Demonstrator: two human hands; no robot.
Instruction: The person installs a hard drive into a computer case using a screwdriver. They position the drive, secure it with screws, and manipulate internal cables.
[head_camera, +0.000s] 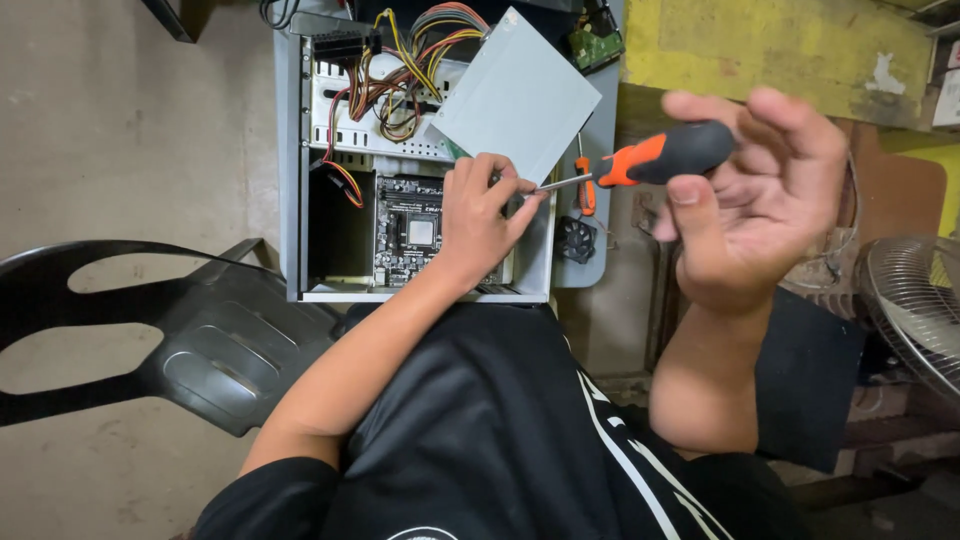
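Right hand raised nearest camera, fingers loosely curled, thumb and fingertips pinching black-orange handle of screwdriver. Shaft slants down-left; tip meets left hand, whose thumb and forefinger pinch together at it, over motherboard. Open computer case beyond lap; wire bundle, grey panel farther. Black chair left, fan right.

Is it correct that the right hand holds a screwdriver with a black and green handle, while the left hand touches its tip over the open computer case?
Not quite: the handle is black and orange, not green, as the head view shows. The right hand holds the screwdriver, and the left hand touches its tip over the open computer case.
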